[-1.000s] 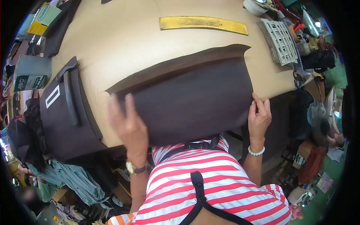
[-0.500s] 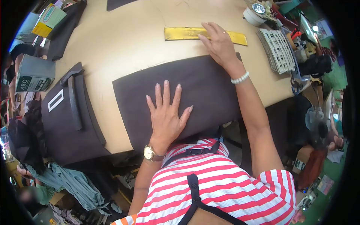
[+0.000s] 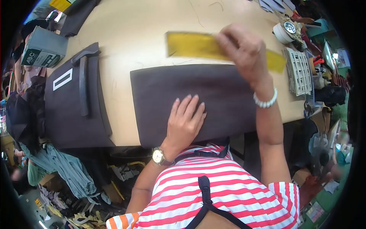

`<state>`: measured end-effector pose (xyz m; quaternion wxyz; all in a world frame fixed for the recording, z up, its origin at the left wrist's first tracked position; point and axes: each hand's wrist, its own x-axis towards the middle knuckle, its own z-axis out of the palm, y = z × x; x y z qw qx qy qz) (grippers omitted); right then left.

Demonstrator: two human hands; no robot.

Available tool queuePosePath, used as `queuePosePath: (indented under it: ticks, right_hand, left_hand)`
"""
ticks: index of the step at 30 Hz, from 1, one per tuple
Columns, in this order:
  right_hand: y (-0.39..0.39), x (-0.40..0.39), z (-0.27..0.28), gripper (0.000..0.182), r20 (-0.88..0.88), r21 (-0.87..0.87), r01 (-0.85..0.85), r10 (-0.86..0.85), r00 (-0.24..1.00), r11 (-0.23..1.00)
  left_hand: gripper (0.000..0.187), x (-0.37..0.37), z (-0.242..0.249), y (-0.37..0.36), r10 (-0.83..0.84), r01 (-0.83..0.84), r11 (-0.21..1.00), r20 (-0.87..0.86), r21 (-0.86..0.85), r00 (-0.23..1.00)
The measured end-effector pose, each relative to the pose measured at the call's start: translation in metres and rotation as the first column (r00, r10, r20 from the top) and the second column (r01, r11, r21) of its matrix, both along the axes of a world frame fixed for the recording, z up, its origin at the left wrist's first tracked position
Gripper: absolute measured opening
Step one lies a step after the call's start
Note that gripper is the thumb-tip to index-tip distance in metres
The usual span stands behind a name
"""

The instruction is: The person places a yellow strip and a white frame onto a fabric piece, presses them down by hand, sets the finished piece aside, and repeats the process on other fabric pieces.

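My left hand lies on a dark brown fabric piece in front of me, fingers stretched out and close together. Above the far right part of this piece, my right hand is closed on a flat yellow strip, like a ruler. The strip is blurred by motion and seems lifted off the table; its middle is hidden behind my fingers.
At left, a hammer and a white rectangular frame lie on stacked dark fabric. Beyond stands an ABC-labelled tin. A round white-cased dial and white slotted sheets sit at right.
My right hand has closed on the yellow strip and brought it up and nearer. My left hand has drawn its spread fingers together and slid closer to the fabric's near edge.
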<state>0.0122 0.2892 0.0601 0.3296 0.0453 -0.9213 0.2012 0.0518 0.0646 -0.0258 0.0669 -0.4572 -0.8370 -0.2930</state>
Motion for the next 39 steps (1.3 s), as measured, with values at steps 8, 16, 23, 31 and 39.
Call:
queuePosePath:
  ticks: [8,16,23,31,39]
  right_hand:
    - [-0.053,0.053,-0.06,0.018,0.06,-0.152,0.221,-0.214,0.975,0.963]
    - [-0.028,0.134,-0.081,0.029,0.191,-0.262,0.594,-0.562,0.804,0.761]
    - [-0.03,0.142,-0.079,0.027,0.282,-0.327,0.614,-0.546,0.789,0.719]
    - [-0.004,0.13,-0.084,0.022,0.262,-0.507,0.572,-0.518,0.815,0.644]
    - [0.001,0.128,-0.09,0.016,0.221,-0.314,0.564,-0.519,0.826,0.764]
  left_hand:
    - [0.025,0.003,-0.003,-0.005,-0.004,0.002,0.996,0.023,0.091,1.0]
    - [0.032,0.011,0.003,-0.021,0.061,-0.087,0.978,0.144,0.189,0.988]
    - [0.063,-0.013,0.001,-0.066,0.43,-0.424,0.897,0.024,-0.124,0.902]
    - [0.047,-0.03,0.003,-0.039,0.36,-0.353,0.932,0.101,-0.082,0.927]
    - [0.039,-0.031,-0.002,-0.035,0.404,-0.401,0.914,0.044,-0.068,0.914]
